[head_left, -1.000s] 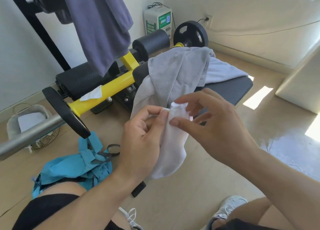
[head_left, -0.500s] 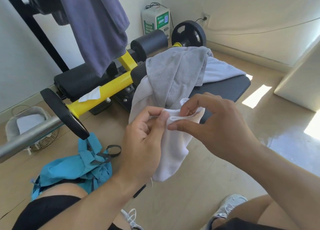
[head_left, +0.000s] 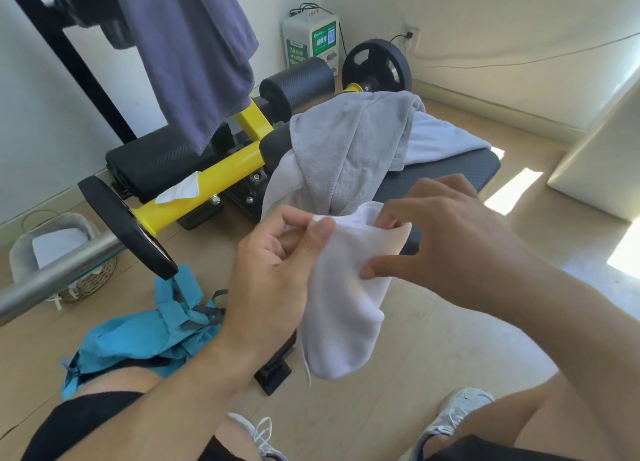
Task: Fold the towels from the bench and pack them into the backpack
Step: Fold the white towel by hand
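Hands: left hand (head_left: pixel 273 270) pinches the top edge of a small white towel (head_left: pixel 341 297) between thumb and curled fingers; right hand (head_left: pixel 446 238) grips the same top edge from the other side, fingertips tucked into the cloth, thumb stretched along its front.
White towel: held in the air in front of the bench, off its near end; hangs down from both hands in a soft bunched fold, a loose thread trailing from the lower edge.
Grey towel: grey towel (head_left: pixel 349 141) heaped over the middle of the bench (head_left: pixel 446 173), one side spilling off the left edge.
Pale towel: pale blue towel (head_left: pixel 443 138) lies under and beside the grey one, spread toward the right edge of the bench pad.
Backpack: teal backpack (head_left: pixel 138 329) crumpled on the floor left of the bench, near the person's left knee, straps loose.
Surroundings: barbell (head_left: pixel 62 273) with black plate crosses the left; yellow frame (head_left: pixel 221 173) carries a white tissue (head_left: pixel 180 192); dark garment (head_left: pixel 194 51) hangs above; woven basket (head_left: pixel 55 249) by the wall.
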The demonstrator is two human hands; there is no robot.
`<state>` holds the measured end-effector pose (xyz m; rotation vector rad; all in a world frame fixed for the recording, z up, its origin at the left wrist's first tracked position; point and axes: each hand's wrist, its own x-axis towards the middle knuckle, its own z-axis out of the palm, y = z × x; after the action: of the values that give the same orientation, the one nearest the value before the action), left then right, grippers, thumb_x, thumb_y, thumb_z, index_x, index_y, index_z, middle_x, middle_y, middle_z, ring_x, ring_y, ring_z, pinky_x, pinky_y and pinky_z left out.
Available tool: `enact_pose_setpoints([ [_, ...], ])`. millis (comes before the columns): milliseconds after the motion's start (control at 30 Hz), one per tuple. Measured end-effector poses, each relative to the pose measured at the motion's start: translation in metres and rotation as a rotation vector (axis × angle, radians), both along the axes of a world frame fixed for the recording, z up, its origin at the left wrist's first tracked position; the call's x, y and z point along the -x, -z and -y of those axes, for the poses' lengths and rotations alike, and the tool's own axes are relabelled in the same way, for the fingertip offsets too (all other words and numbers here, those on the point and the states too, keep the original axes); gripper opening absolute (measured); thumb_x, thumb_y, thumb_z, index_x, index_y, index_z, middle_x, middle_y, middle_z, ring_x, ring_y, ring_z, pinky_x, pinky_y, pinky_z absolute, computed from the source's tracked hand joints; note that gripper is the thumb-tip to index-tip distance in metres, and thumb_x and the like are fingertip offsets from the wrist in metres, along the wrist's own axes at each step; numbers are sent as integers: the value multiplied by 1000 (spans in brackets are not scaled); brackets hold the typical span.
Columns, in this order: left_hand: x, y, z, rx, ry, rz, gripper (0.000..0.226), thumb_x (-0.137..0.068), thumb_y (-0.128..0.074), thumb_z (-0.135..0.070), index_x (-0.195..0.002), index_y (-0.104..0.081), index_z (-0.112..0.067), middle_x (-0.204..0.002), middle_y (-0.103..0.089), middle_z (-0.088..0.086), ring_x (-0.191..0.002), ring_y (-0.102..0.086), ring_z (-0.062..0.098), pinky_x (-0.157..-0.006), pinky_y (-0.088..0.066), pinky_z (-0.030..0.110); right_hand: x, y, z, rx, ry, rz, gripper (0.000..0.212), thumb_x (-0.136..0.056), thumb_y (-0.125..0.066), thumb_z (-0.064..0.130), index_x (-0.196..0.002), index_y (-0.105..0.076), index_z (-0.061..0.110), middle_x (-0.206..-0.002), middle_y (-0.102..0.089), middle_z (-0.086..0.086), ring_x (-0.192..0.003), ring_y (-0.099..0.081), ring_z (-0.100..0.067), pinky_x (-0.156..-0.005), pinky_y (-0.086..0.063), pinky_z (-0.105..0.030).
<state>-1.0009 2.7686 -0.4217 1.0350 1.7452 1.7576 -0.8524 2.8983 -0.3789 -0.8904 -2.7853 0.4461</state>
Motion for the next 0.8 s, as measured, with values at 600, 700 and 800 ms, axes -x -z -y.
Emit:
enact_pose_setpoints([
  [600, 21, 3, -5, 143, -88, -184, 18, -78, -65, -55, -85, -72, -40, -83, -68, -10, -74, -64, -2, -67, -46, 8, -10, -5, -9, -128, 120, -62, 26, -73, -75, 60, -92, -70, 44, -74, -52, 22, -82, -35, -5, -70, -27, -24],
  [700, 24, 1, -4, 198, -59, -185, 24, -79, -64, -55, -86, -73, -34, -67, -63, -5, -59, -55, 0, -57, -42, 10, -8, -4, -6, -32, 63, -37, 29, -67, -81, 60, -73, -61, 40, -82, -48, 17, -87, -41, -8, -65, -28, -22],
  [800, 27, -3, -2, 341, 61, -111, 28, -92, -60, -48, -91, -67, -21, -56, -65, -4, -47, -59, 6, -48, -44, 18, -4, 5, 2, 151, -16, 35, 38, -70, -81, 57, -69, -53, 31, -77, -53, 19, -76, -48, 3, -61, -35, -14],
])
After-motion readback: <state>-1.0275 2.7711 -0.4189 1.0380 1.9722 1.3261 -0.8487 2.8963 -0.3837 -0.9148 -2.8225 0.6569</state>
